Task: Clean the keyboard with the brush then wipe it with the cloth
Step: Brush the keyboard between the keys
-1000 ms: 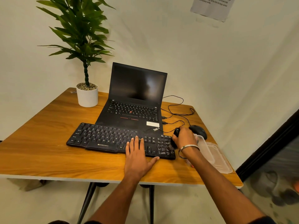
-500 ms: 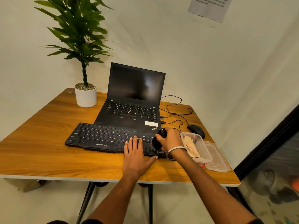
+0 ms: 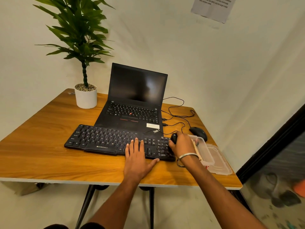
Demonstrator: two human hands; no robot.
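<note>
Brushing stage: right hand (image 3: 182,144) fingers clamp brush (image 3: 174,138) at keyboard (image 3: 115,141) right end; left hand (image 3: 137,156) flat, fingers straight; wiping not begun.

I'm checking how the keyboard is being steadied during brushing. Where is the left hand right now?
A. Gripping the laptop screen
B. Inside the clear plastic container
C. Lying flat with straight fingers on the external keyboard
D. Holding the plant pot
C: the left hand lies flat, fingers straight, on the near right part of the external keyboard, while the right hand grips a black brush at the keyboard's right end.
</note>
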